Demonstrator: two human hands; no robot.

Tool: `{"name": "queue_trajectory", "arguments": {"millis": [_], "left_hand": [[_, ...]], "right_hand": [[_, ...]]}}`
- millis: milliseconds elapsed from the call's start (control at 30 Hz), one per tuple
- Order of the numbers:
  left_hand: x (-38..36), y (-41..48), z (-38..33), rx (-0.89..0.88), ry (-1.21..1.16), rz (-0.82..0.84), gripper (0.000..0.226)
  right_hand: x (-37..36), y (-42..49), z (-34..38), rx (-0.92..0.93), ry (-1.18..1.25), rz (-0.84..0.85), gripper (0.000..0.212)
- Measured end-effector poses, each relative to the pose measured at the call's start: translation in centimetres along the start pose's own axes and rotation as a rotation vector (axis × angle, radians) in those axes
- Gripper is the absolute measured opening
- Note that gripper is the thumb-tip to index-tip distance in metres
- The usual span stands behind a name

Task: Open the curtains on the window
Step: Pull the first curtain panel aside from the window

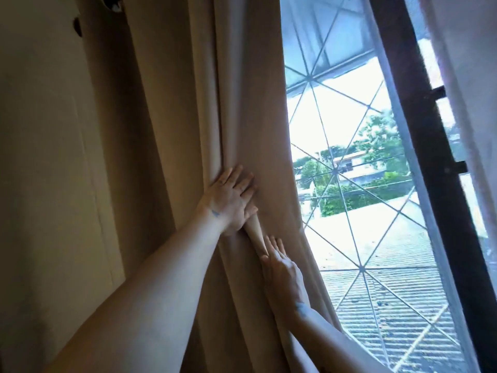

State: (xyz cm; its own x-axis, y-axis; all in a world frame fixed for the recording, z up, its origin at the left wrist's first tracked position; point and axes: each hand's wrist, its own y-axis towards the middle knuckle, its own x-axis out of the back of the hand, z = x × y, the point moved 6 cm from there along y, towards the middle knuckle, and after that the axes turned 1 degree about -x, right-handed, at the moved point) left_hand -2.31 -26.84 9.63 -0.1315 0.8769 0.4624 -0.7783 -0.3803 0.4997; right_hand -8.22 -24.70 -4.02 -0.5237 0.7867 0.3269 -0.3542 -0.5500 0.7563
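A beige curtain [204, 109] hangs bunched in folds at the left side of the window [347, 146]. My left hand [231, 200] lies flat against the folds, fingers spread, with the thumb hooked round a fold. Just below it my right hand [282, 273] presses the same folds with its fingers straight and close together. The curtain's right edge runs down beside the bare glass. A sheer white curtain [468, 84] hangs at the far right.
A cream wall [45, 157] stands left of the curtain. The window has a white metal grille [336, 170] of crossing bars and a dark brown frame post [419, 135]. Outside are corrugated roofs, trees and houses.
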Motion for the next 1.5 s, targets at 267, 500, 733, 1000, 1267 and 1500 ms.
{"name": "queue_trajectory", "arguments": {"millis": [267,500,733,1000,1267,1500], "left_hand": [[-10.0,-2.8,9.0,0.025,0.028,0.087,0.059],[-17.0,-5.4,15.4,0.048,0.032,0.105,0.06],[-23.0,-8.9,20.9,0.125,0.034,0.156,0.06],[-24.4,-10.8,23.1,0.17,0.022,0.192,0.058],[-22.8,-11.1,21.7,0.154,0.018,0.203,0.058],[-20.3,-10.8,19.4,0.121,0.001,0.209,0.059]], "right_hand": [[-11.3,3.0,4.7,0.002,0.013,0.129,0.065],[-21.0,5.0,7.7,0.005,0.005,0.239,0.047],[-28.3,5.4,10.8,0.029,0.05,0.301,0.057],[-30.8,5.5,13.0,0.063,0.062,0.326,0.036],[-29.2,4.3,12.1,0.06,0.084,0.323,0.035],[-26.4,3.2,10.8,0.043,0.077,0.327,0.037]]}}
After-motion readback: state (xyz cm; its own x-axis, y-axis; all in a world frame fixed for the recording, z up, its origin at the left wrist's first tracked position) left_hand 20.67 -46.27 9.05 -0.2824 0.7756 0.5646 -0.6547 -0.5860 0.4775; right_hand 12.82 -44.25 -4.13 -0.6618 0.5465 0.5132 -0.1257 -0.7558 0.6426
